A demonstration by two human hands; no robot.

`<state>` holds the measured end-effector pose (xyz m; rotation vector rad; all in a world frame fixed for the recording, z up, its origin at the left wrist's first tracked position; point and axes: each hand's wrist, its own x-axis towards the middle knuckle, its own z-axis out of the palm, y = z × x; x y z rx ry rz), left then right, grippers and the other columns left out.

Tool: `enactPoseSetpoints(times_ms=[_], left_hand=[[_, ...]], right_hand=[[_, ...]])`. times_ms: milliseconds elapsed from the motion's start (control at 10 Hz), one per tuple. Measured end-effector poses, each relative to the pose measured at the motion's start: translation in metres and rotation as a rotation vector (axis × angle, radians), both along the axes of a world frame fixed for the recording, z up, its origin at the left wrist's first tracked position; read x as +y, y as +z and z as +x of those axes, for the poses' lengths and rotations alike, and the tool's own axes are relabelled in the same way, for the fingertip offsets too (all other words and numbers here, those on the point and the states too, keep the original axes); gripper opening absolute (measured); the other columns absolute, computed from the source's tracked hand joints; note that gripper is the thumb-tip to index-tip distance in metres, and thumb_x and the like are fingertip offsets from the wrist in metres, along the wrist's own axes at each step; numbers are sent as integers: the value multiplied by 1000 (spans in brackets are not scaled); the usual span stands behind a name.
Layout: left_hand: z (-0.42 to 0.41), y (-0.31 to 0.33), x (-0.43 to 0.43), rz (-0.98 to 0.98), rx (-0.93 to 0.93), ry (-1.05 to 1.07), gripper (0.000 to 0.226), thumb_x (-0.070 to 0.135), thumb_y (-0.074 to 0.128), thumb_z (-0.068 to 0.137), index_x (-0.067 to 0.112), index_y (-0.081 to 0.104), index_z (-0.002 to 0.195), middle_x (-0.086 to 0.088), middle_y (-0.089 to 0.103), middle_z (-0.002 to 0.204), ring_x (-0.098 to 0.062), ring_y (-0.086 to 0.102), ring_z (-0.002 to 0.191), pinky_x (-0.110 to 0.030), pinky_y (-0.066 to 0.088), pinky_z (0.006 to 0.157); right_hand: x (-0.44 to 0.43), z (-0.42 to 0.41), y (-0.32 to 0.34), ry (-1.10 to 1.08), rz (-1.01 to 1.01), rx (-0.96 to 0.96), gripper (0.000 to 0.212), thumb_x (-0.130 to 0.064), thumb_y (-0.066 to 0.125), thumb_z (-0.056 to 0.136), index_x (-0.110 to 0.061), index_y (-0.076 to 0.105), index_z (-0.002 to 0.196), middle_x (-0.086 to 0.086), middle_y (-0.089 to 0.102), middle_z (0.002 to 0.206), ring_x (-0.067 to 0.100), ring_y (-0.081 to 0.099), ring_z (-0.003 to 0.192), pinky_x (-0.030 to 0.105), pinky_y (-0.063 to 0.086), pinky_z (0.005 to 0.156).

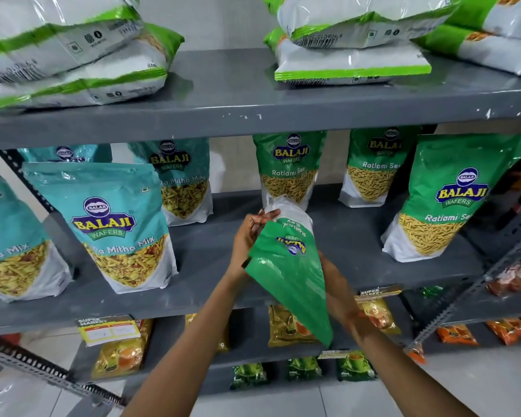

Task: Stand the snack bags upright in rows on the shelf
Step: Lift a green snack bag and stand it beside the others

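Both hands gripping a green snack bag (289, 266) tipped upside down over the middle shelf (211, 251), left hand (248, 239) clutching its white base, right hand (336, 284) grasping its side, upright green bags (451, 200) standing beyond the right hand, teal bags (115, 224) standing off the left hand.

We get bright, even overhead light with soft shadows under the grey shelf (253, 121). Glare streaks the white bags (352, 28) up top. Wide-angle bowing at the edges; corners smear, and the lowest shelf's packets go soft.
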<state>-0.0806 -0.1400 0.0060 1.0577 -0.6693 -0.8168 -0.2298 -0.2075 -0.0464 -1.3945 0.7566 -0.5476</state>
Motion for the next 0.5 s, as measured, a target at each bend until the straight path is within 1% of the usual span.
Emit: enactPoseSetpoints(times_ms=[100,200,300,400,500], left_hand=[[-8,4,-13,29,-201,123,14,-4,50,88,7,59,86,-11,66,84,-24,61,83,-37,53,78],[-5,10,-22,56,-340,235,13,0,53,89,12,53,83,-10,61,82,-21,55,80,-39,48,76],[-3,32,-25,71,-367,345,14,15,59,89,22,54,77,-1,62,76,-10,58,70,-30,48,71],[-2,41,-26,116,-298,392,15,16,60,88,23,55,76,0,63,74,-13,58,68,-31,49,70],[-6,38,-19,170,-158,439,16,11,60,87,20,56,75,1,62,71,-17,58,68,-26,49,65]], right_hand=[[2,-2,-2,11,-350,123,29,-27,43,97,-12,58,117,0,65,103,-2,66,78,25,55,88],[1,-12,-3,-73,-406,190,29,-15,45,96,2,56,117,0,59,105,-10,57,64,1,43,62],[-2,-23,-2,-240,-569,117,16,-26,46,88,-18,60,85,0,64,80,-11,51,65,14,34,58],[-11,-23,4,-275,-517,-58,9,-18,45,92,-18,55,93,-11,59,84,-12,55,77,11,41,65],[-25,-28,22,-326,-385,-162,14,-12,42,94,-23,51,95,-1,62,92,-2,58,84,19,47,75]])
